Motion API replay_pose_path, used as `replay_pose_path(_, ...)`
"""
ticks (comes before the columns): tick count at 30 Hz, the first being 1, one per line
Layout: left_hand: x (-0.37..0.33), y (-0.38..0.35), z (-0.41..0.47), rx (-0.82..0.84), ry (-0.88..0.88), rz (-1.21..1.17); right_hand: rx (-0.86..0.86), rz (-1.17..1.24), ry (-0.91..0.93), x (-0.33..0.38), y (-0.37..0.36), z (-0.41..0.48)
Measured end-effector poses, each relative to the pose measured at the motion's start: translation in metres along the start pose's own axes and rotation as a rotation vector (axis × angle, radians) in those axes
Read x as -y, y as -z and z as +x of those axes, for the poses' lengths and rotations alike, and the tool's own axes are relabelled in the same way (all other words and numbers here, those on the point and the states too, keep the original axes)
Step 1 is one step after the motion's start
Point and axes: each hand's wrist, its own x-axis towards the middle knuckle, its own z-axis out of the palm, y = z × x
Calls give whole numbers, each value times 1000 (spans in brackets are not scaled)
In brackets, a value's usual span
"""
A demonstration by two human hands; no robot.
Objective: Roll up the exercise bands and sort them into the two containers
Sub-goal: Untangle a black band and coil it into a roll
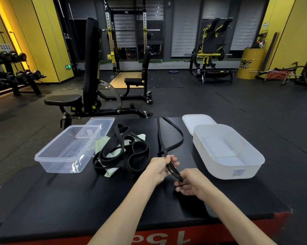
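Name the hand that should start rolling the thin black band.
Right. The right hand pinches the near end of the thin black band, where a roll would likely begin. The left hand grips it farther along and can feed slack.

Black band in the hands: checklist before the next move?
1. Left hand grips the black band: ok.
2. Right hand fingers pinch its near end: ok.
3. Far loop lies apart from the band pile: ok.
4. Band rolled up: not ok, not yet started.
5. White container and clear container open: ok.
6. Which container suits this band: cannot tell.
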Motion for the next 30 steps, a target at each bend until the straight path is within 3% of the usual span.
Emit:
replay_pose_path(5,-1,-1,1,26,7,-36,-14,123,-16,0,0,5)
replay_pose_path(13,2,3,4,-6,-47,-56,-94,-278,329,-14,-1,1)
replay_pose_path(23,5,12,6,7,-140,25,6,-321,526,-21,3,1)
replay_pose_path(30,10,43,3,-54,-215,611,-210,-672,739,-27,13,3)
